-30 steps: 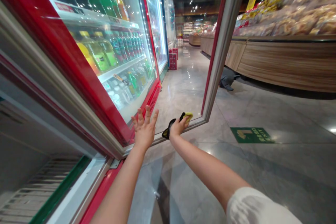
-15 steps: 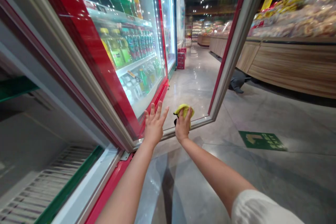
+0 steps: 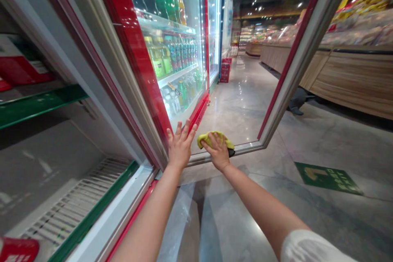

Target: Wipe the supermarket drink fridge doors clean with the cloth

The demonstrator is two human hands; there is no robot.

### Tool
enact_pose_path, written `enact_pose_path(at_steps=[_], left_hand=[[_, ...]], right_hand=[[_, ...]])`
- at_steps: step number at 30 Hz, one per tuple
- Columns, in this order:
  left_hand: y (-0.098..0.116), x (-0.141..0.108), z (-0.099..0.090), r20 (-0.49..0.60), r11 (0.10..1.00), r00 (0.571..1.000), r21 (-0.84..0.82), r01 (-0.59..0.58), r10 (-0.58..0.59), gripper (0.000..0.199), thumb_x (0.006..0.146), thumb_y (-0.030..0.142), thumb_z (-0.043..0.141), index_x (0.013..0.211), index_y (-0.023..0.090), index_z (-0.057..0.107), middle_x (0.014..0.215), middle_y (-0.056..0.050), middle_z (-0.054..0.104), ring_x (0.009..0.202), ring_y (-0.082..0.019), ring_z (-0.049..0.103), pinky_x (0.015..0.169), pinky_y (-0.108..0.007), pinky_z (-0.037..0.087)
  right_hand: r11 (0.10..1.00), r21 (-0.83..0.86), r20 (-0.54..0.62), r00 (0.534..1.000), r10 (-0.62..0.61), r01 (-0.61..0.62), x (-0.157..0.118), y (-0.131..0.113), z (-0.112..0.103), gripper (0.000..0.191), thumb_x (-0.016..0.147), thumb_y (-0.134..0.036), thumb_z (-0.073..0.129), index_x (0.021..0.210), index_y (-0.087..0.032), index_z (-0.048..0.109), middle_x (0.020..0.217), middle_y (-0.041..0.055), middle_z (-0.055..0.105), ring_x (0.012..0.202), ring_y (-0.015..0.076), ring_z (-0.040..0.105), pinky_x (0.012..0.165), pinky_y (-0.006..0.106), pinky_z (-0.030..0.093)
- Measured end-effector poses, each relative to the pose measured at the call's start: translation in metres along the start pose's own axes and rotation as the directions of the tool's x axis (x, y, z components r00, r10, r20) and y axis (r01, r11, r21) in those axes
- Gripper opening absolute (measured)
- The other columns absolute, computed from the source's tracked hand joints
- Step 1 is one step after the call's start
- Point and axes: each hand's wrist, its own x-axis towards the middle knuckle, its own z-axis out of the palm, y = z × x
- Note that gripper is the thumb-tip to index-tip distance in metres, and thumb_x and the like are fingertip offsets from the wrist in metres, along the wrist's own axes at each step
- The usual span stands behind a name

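Note:
A glass cooler door [image 3: 238, 102] with a grey metal frame stands swung out over the floor. My left hand [image 3: 180, 147] is open, fingers spread, at the lower part of the pane near the hinge side. To its right, my right hand [image 3: 218, 153] presses a yellow cloth [image 3: 227, 142] flat to the glass just above the bottom frame. A dark part of the cloth shows below the fingers. Parts of the cloth lie hidden under that hand.
Left of the door is the open cooler with a slatted bottom rack [image 3: 76, 196] and a green-edged shelf [image 3: 43, 104]. Lit bottles [image 3: 181, 53] show through the glass. A wood-panelled display stand [image 3: 359, 73] and a green floor sign [image 3: 328, 178] are to the right.
My right hand has turned and slid slightly right along the bottom of the glass, the cloth spreading wider under it. My left hand stays spread at nearly the same place. The view has shifted left.

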Motion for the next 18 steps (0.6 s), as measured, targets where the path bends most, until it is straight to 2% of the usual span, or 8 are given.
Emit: enact_pose_path(at_steps=[2, 3, 6, 8, 10, 13, 16, 18], left_hand=[[-0.004, 0.000, 0.002, 0.021, 1.000, 1.000, -0.018, 0.001, -0.001, 0.073, 0.093, 0.004, 0.041, 0.158, 0.036, 0.032, 0.166, -0.004, 0.028, 0.158, -0.019, 0.002, 0.125, -0.059, -0.010], [-0.006, 0.000, 0.003, 0.030, 1.000, 1.000, -0.026, 0.003, -0.002, 0.074, 0.093, 0.003, 0.040, 0.158, 0.037, 0.031, 0.166, -0.003, 0.028, 0.158, -0.018, 0.002, 0.125, -0.058, -0.011], [-0.009, 0.000, 0.007, 0.054, 0.999, 0.999, -0.038, 0.004, -0.002, 0.077, 0.090, 0.000, 0.041, 0.157, 0.038, 0.032, 0.166, -0.001, 0.026, 0.158, -0.017, 0.001, 0.124, -0.056, -0.014], [-0.009, -0.001, 0.008, 0.073, 0.999, 0.997, -0.038, 0.003, 0.000, 0.078, 0.090, 0.000, 0.042, 0.157, 0.038, 0.034, 0.166, 0.000, 0.025, 0.158, -0.017, 0.000, 0.124, -0.055, -0.015], [-0.009, -0.002, 0.008, 0.091, 0.999, 0.996, -0.038, 0.004, 0.000, 0.077, 0.090, 0.001, 0.044, 0.157, 0.039, 0.034, 0.167, 0.000, 0.024, 0.158, -0.018, 0.000, 0.123, -0.056, -0.016], [-0.008, -0.002, 0.006, 0.107, 0.999, 0.994, -0.039, 0.004, 0.001, 0.076, 0.091, 0.004, 0.046, 0.157, 0.038, 0.033, 0.167, -0.001, 0.024, 0.159, -0.020, 0.002, 0.123, -0.058, -0.015], [-0.009, -0.001, 0.003, 0.112, 0.999, 0.994, -0.047, -0.010, 0.015, 0.076, 0.090, 0.006, 0.049, 0.158, 0.037, 0.032, 0.167, -0.003, 0.024, 0.159, -0.022, 0.004, 0.123, -0.059, -0.014], [-0.010, -0.001, 0.002, 0.108, 0.999, 0.994, -0.047, -0.016, 0.021, 0.078, 0.090, 0.004, 0.048, 0.158, 0.037, 0.032, 0.167, -0.003, 0.025, 0.159, -0.022, 0.006, 0.124, -0.059, -0.012]], right_hand=[[0.982, 0.031, 0.196, 0.962, -0.191, 0.189, -0.017, 0.016, -0.011, 0.055, 0.096, -0.012, 0.053, 0.140, -0.044, 0.059, 0.156, -0.0038, 0.052, 0.149, 0.0196, 0.041, 0.126, 0.052, 0.026], [0.974, 0.042, 0.232, 0.946, -0.226, 0.222, -0.026, 0.029, -0.019, 0.054, 0.096, -0.012, 0.053, 0.139, -0.045, 0.060, 0.154, -0.0063, 0.055, 0.146, 0.0175, 0.044, 0.126, 0.048, 0.028], [0.981, 0.019, 0.217, 0.957, -0.193, 0.193, -0.050, 0.073, -0.044, 0.061, 0.093, -0.005, 0.047, 0.139, -0.043, 0.059, 0.151, -0.0049, 0.057, 0.143, 0.0186, 0.048, 0.126, 0.051, 0.027], [0.986, -0.023, 0.120, 0.979, -0.162, 0.166, -0.059, 0.086, -0.050, 0.062, 0.091, -0.003, 0.046, 0.137, -0.041, 0.062, 0.149, -0.0027, 0.059, 0.143, 0.0206, 0.049, 0.127, 0.054, 0.023], [0.985, -0.040, 0.064, 0.984, -0.165, 0.168, -0.058, 0.075, -0.042, 0.060, 0.091, -0.004, 0.049, 0.136, -0.040, 0.063, 0.148, -0.0011, 0.060, 0.144, 0.0216, 0.048, 0.128, 0.055, 0.020], [0.963, -0.007, 0.093, 0.959, -0.269, 0.270, -0.038, 0.024, -0.014, 0.053, 0.095, -0.010, 0.053, 0.137, -0.041, 0.062, 0.150, -0.0042, 0.058, 0.145, 0.0178, 0.046, 0.129, 0.051, 0.019], [0.872, 0.115, 0.140, 0.861, -0.489, 0.476, -0.010, -0.023, 0.006, 0.037, 0.100, -0.016, 0.051, 0.127, -0.035, 0.069, 0.151, -0.0050, 0.057, 0.145, 0.0146, 0.046, 0.129, 0.047, 0.021], [0.835, 0.174, 0.138, 0.827, -0.546, 0.522, -0.002, -0.025, 0.003, 0.038, 0.101, -0.017, 0.049, 0.129, -0.034, 0.068, 0.150, -0.0055, 0.058, 0.143, 0.0113, 0.048, 0.128, 0.043, 0.025]])
